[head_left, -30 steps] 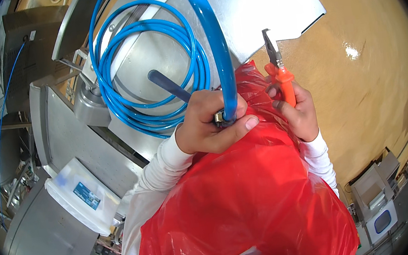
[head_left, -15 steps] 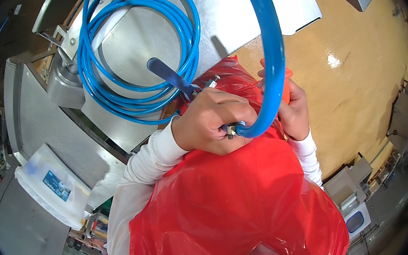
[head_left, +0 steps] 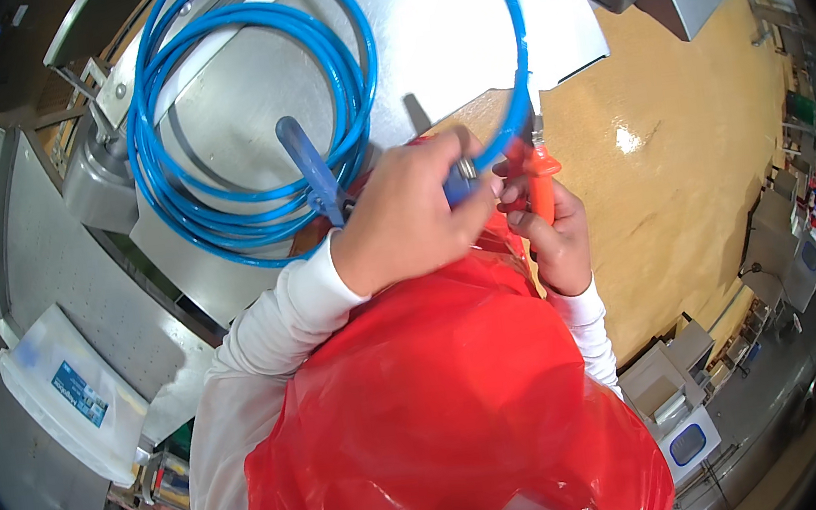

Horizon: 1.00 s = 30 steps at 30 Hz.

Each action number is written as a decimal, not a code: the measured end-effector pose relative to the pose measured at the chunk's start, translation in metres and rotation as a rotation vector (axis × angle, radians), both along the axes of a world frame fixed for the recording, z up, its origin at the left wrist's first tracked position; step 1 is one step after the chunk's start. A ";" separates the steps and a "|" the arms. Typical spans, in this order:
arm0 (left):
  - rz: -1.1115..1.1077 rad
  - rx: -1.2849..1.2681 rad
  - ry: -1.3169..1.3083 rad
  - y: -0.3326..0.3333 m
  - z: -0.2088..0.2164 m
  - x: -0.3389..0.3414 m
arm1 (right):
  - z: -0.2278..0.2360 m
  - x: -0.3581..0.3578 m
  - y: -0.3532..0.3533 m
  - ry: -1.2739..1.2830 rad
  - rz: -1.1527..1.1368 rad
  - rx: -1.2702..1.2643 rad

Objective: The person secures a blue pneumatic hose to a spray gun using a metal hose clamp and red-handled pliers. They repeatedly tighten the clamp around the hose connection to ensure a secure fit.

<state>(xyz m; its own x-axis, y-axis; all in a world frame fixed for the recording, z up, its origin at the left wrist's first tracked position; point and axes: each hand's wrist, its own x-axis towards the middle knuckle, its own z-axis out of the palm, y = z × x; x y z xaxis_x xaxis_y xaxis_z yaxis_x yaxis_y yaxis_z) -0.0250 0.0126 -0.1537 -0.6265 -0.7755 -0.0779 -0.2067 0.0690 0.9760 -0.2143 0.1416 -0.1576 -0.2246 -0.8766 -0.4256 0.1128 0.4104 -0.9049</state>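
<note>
Several loops of blue hose (head_left: 344,73) spread beyond and left of the left grip (head_left: 409,217), wrapped around a blue tool (head_left: 461,185) whose lever (head_left: 307,163) juts left, while a hose length (head_left: 518,101) curves up at that grip's right and the right grip (head_left: 557,238) clasps orange-handled pliers (head_left: 541,189).

A coiled glossy blue hose (head_left: 342,79) lies beyond the left hand (head_left: 409,217), which grips a blue lever-handled tool (head_left: 314,173), while orange-handled metal pliers (head_left: 540,167) point forward from the right hand (head_left: 554,230).

silvery metal table (head_left: 448,34) with a coil of blue hose (head_left: 345,83) on top
</note>
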 end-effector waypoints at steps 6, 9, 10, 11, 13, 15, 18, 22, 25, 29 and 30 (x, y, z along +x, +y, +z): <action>-0.073 0.496 0.034 -0.047 -0.049 -0.016 | -0.005 -0.012 0.000 0.090 -0.033 0.062; -0.165 0.741 0.187 -0.061 -0.073 -0.025 | -0.003 -0.023 0.005 0.200 0.009 0.082; -0.191 0.776 0.246 -0.063 -0.084 -0.028 | -0.002 -0.027 0.006 0.244 0.026 0.087; -0.220 0.718 0.198 -0.063 -0.088 -0.032 | 0.000 -0.029 0.007 0.306 0.059 0.081; -0.232 0.646 0.185 -0.061 -0.094 -0.036 | 0.005 -0.034 0.008 0.429 0.127 0.071; -0.220 0.597 0.204 -0.056 -0.095 -0.042 | 0.009 -0.037 0.010 0.516 0.163 0.058; -0.160 0.586 0.242 -0.046 -0.095 -0.051 | 0.009 -0.044 0.010 0.653 0.229 0.054; -0.187 0.659 0.166 -0.046 -0.099 -0.058 | 0.008 -0.057 0.008 0.802 0.306 0.020; -0.219 0.686 0.144 -0.050 -0.083 -0.054 | 0.016 -0.059 0.002 0.710 0.270 0.104; -0.234 0.791 0.214 -0.069 -0.061 -0.039 | 0.018 -0.058 -0.003 0.580 0.217 0.069; -0.236 0.845 0.239 -0.074 -0.056 -0.034 | 0.017 -0.058 -0.003 0.520 0.196 0.060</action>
<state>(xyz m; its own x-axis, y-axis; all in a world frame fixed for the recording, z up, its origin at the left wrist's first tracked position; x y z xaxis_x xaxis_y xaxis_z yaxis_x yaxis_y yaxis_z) -0.0589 -0.0610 -0.2093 -0.8341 -0.3691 -0.4098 -0.0634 -0.6740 0.7360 -0.2719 0.1384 -0.1401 -0.2534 -0.9008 -0.3526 -0.4260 0.4311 -0.7954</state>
